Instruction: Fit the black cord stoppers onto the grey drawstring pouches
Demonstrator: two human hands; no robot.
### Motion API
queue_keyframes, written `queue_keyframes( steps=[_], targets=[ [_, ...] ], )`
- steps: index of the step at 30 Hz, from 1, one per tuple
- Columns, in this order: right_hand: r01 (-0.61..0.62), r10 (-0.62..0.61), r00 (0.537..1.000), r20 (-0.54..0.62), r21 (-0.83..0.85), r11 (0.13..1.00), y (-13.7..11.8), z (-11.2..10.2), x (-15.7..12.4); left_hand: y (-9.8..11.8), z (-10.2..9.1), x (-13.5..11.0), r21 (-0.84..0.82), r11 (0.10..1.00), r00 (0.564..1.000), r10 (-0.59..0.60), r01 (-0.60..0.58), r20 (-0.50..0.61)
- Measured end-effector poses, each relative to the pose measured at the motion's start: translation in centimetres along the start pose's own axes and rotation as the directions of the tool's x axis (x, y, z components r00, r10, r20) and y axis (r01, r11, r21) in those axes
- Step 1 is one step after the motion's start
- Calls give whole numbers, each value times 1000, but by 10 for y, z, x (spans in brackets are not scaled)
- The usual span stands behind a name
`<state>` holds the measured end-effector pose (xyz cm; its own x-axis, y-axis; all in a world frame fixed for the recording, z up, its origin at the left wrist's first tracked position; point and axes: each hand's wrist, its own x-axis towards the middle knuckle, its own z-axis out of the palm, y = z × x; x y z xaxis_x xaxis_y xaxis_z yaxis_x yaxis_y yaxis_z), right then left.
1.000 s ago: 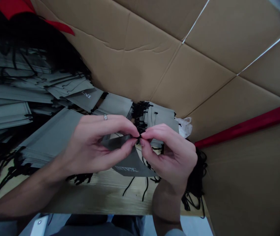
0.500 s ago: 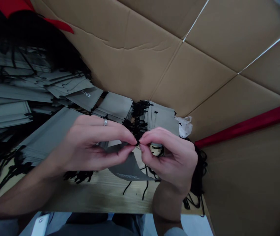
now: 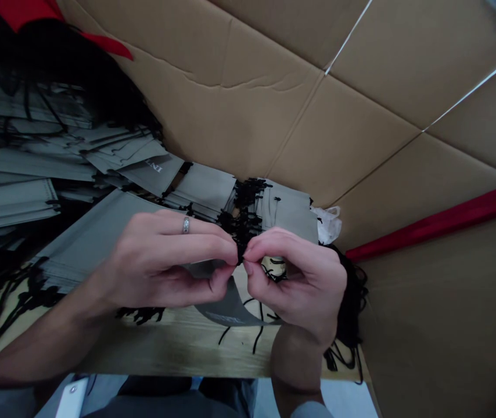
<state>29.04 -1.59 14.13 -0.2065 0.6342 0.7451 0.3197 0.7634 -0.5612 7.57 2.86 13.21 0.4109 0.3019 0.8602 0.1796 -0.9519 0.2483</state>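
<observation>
My left hand (image 3: 161, 258), with a ring on one finger, has thumb and forefinger pinched together. My right hand (image 3: 302, 273) pinches close beside it. Between the fingertips is a small bit of black cord (image 3: 240, 258), mostly covered by the fingers. Below the hands, a grey flat piece with pale lettering (image 3: 224, 307) curves over the table; it looks like a drawstring pouch, and whether this cord belongs to it is hidden. Loose black cord ends (image 3: 257, 339) lie on the wood under it.
Stacks of grey pieces with black knotted cords (image 3: 204, 188) line the back of the wooden table (image 3: 178, 348). A larger heap (image 3: 13, 162) rises at left. Cardboard walls (image 3: 248, 104) enclose the back and right. Black cords (image 3: 350, 307) hang at right, near a clear plastic bag (image 3: 329, 223).
Both pinches have shifted slightly downward, and my left fingertips have curled in more. The grey piece beneath has sunk a little.
</observation>
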Motion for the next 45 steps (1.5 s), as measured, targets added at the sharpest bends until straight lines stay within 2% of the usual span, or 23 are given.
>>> queue_keyframes(
  steps=[6,7,9,11,13,15,16,19,22,24,26,29,32,35,37,39,41,45],
  targets=[
    [-78,79,997,-19,69,995,2,-2,-2,-2,6,-1,-124,992,998,-42,37,-37],
    [-88,90,996,-29,63,994,3,-3,-3,-3,7,-1,-142,988,997,-72,66,-38],
    [-99,100,992,-72,28,995,4,-3,-2,-6,8,0,-232,952,980,-200,200,23],
    [-91,88,987,-132,-17,996,5,-3,-2,-10,8,2,-337,856,918,-337,392,210],
    [-77,68,983,-172,-46,996,6,-3,-2,-14,7,4,-365,758,825,-391,540,408],
    [-78,69,981,-180,-44,996,9,-5,-3,-17,5,5,-333,727,761,-391,601,518],
    [-84,79,983,-166,-26,996,11,-7,-3,-18,4,5,-317,732,752,-392,604,530],
    [-63,63,998,1,25,998,18,-18,-3,-18,1,4,-273,793,793,-382,545,475],
    [8,-4,979,204,-19,1000,23,-26,-2,-14,-1,5,-234,852,828,-332,469,452],
    [19,-6,982,188,-70,997,22,-26,-2,-12,0,6,-225,844,813,-343,487,471],
    [-8,17,997,80,-109,994,19,-21,-2,-10,4,8,-231,796,786,-421,560,453],
    [-46,42,999,-26,-172,984,13,-9,-2,-8,18,10,-270,689,736,-583,672,344],
    [-4,7,1000,11,-216,976,9,3,-1,-10,36,10,-369,598,692,-686,712,223],
    [36,-24,997,67,-190,981,8,14,-1,-14,48,8,-458,489,624,-755,742,204],
    [50,-34,996,87,-181,982,8,18,-3,-17,51,6,-482,461,599,-780,745,180],
    [59,-40,995,95,-202,978,9,21,-4,-19,51,6,-482,493,613,-780,725,124],
    [61,-36,994,103,-242,968,8,21,-5,-18,51,6,-459,548,646,-760,700,78],
    [74,-40,993,113,-317,945,4,18,-7,-17,54,2,-419,596,674,-737,685,53]
  ],
)
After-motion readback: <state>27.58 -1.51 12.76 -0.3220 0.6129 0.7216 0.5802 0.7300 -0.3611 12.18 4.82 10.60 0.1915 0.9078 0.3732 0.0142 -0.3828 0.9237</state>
